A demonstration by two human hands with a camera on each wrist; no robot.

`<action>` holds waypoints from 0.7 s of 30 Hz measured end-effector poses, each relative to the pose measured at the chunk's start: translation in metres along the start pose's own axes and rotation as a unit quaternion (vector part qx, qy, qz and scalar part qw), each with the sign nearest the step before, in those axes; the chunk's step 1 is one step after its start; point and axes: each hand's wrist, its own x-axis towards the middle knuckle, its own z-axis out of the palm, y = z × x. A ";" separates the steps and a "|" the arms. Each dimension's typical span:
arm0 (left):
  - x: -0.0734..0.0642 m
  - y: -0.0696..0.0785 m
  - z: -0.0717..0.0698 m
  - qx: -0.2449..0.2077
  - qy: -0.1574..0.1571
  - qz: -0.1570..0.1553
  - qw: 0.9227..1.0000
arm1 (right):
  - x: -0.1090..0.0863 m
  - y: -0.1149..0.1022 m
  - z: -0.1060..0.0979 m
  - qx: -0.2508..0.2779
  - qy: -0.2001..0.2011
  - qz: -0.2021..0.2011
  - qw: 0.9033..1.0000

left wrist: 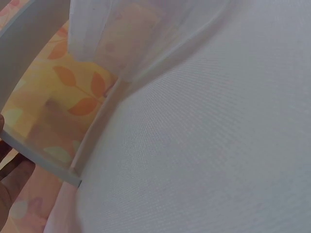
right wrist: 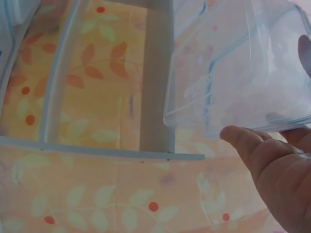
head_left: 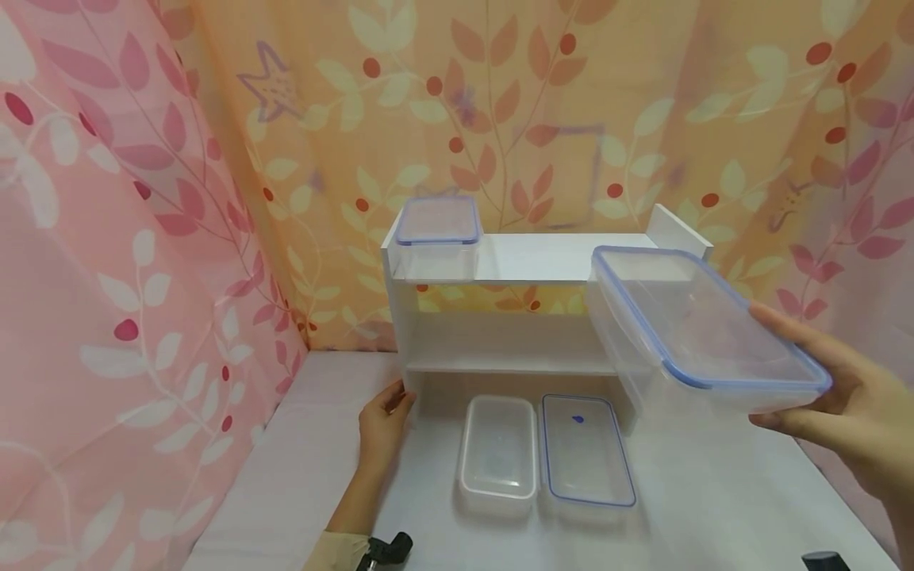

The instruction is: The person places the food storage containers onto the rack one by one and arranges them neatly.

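Observation:
My right hand (head_left: pixel 850 396) grips a large clear food container (head_left: pixel 714 317) with a blue-edged lid, raised and tilted at the right front of a small white shelf unit (head_left: pixel 500 341). The thumb is underneath and the fingers are at the lid's edge. In the right wrist view, the container (right wrist: pixel 238 73) appears from below, beside the shelf's side panel. My left hand (head_left: pixel 384 424) pinches the lower front edge of the shelf's left panel; the left wrist view has its fingers (left wrist: pixel 19 174) around that panel (left wrist: pixel 43 162). A smaller lidded container (head_left: pixel 437 238) sits at the top shelf's left end.
On the white table (head_left: pixel 714 492), a clear container with a whitish rim (head_left: pixel 498 448) stands before the shelf's bottom opening. Close to its right is a blue-rimmed container (head_left: pixel 589 452). Patterned curtains (head_left: pixel 500 119) hang behind and at both sides. A black device (head_left: pixel 391 547) is on the left wrist.

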 end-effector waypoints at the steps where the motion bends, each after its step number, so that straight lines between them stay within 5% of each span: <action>1: 0.000 0.000 0.000 0.001 0.001 0.000 1.000 | 0.002 -0.002 0.000 -0.001 0.003 0.001 1.000; 13: -0.002 0.003 0.001 -0.002 -0.002 -0.008 1.000 | 0.029 -0.012 -0.007 0.030 0.013 -0.015 0.999; 21: -0.003 0.004 0.000 -0.001 -0.002 -0.007 1.000 | 0.048 -0.021 -0.005 0.047 -0.007 0.009 0.999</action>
